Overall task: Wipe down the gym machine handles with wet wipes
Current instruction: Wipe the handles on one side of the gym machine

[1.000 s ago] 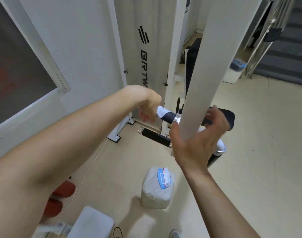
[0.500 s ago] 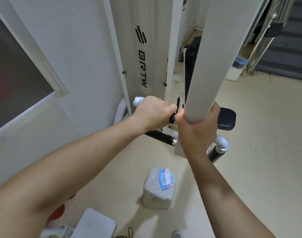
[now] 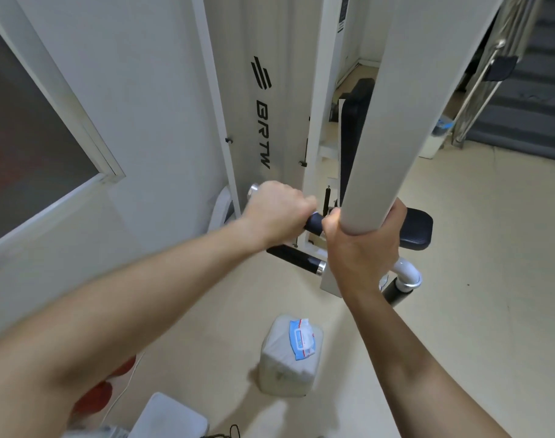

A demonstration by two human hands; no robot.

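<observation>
Pale flooring (image 3: 459,311) is stretching underfoot, the wet wipes pack (image 3: 290,355) sitting below the white post (image 3: 396,121). The right hand (image 3: 363,245) is gripping the post's lower end; just left of it, the left hand (image 3: 277,213) is clutching the dark handle (image 3: 314,223) (any wipe is hidden). A bunching wipe is likely risking missed patches.

Bright even indoor light, soft shadows, wide-angle edge distortion.
</observation>
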